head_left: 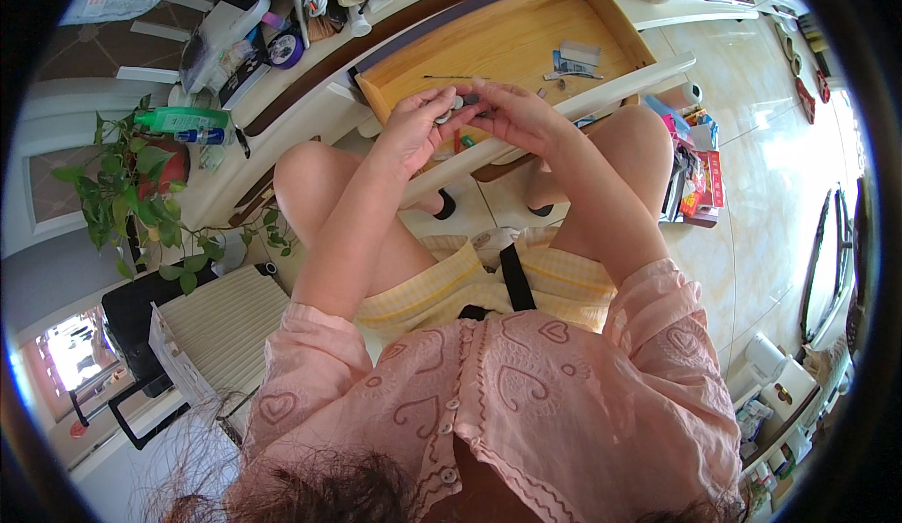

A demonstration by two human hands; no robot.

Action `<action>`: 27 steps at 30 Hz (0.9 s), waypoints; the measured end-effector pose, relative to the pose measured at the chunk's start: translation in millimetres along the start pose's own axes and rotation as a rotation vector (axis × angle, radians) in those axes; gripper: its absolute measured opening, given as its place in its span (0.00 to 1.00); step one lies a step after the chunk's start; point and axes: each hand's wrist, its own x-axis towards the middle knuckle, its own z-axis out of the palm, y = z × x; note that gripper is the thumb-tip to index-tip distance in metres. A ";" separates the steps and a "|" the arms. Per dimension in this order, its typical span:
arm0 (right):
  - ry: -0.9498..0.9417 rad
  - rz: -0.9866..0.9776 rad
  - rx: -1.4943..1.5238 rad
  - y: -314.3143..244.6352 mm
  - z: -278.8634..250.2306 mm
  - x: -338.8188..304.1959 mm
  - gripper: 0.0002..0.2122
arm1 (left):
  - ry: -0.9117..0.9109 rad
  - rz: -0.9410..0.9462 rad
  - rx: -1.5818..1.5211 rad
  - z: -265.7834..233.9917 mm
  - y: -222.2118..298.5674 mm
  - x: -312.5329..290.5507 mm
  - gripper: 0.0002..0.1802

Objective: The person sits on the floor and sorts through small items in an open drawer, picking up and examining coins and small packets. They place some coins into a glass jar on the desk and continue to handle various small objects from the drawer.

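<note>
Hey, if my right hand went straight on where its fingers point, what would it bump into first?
Probably your left hand, with the small pale round piece at its fingertips. Your right hand looks very close to it, though depth is unclear.

Showing honey yellow, faintly grained, across the drawer bottom [498, 39] and cream along the drawer front [639, 83]. Gleaming whitish on the small round piece [457, 103]. Carrying pale pink over the blouse [601, 410], with darker pink hearts, curls and rings. Running deeper yellow stripes through the pale yellow fabric [423, 288], beside black on the strap [516, 277]. Glowing bright green on the bottle [178, 119], purple around the tape roll [285, 48], leaf green over the plant [160, 208]. Veining beige through the whitish floor tiles [742, 147].
</note>
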 end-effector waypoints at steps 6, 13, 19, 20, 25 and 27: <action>0.070 -0.038 -0.225 1.2 3.6 -1.0 0.12 | -0.032 0.031 -0.021 1.7 -0.3 -2.0 0.13; 0.202 -0.141 -0.101 -0.8 -12.0 4.8 0.10 | -0.040 0.073 -0.061 0.1 0.2 0.3 0.13; 0.147 -0.070 0.072 -9.8 -1.2 -0.7 0.10 | 0.018 -0.028 -0.054 -3.1 4.3 -2.1 0.12; 0.131 -0.045 0.060 -7.7 -3.0 0.9 0.12 | -0.019 -0.042 -0.096 -0.2 6.3 -4.1 0.12; 0.055 0.004 0.074 -2.4 -8.2 5.2 0.15 | -0.103 -0.028 -0.084 -0.5 3.3 -2.6 0.10; 0.022 0.022 0.101 -1.4 -11.6 6.6 0.13 | -0.069 -0.042 -0.055 -1.9 1.2 -2.4 0.11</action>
